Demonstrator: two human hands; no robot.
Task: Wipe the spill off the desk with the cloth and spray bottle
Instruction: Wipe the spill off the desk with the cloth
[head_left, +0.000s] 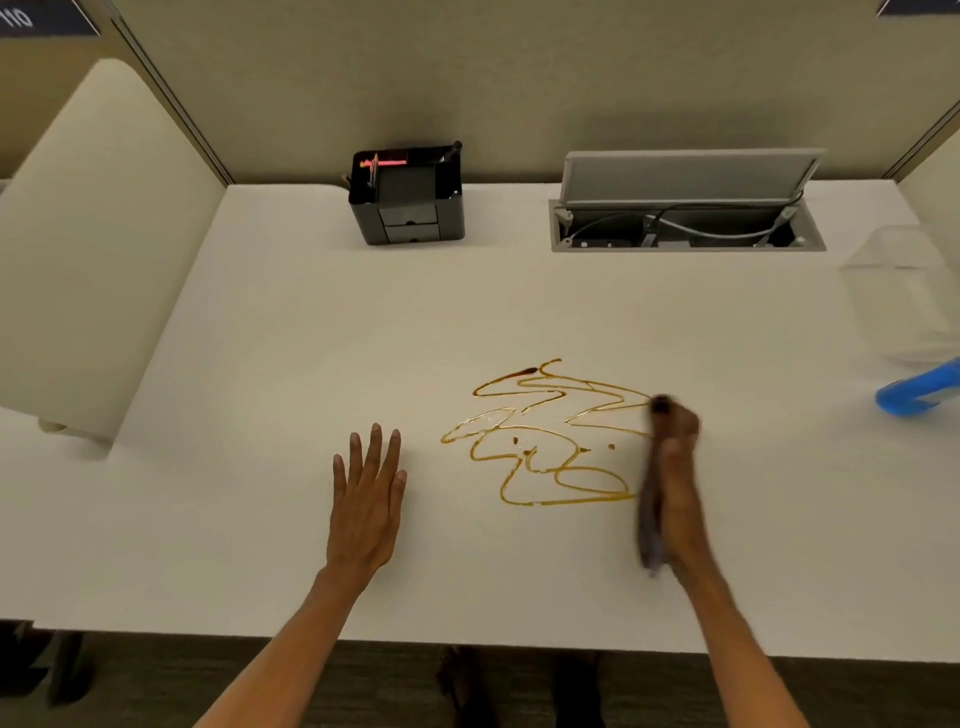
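A brown squiggly spill (545, 441) lies on the white desk (260, 364), right of centre. My right hand (678, 483) grips a dark grey cloth (649, 525) and presses it on the desk at the spill's right edge; hand and cloth are blurred. Flat on the desk to the left of the spill lies my left hand (366, 493), fingers spread, holding nothing. The spray bottle (919, 392), with a blue head and a clear body, lies on its side at the far right of the desk.
A black desk organiser (408, 200) stands at the back centre. An open cable hatch (685, 223) with its lid up sits at the back right. Beige partition walls enclose the desk. The desk's front edge runs just below my forearms.
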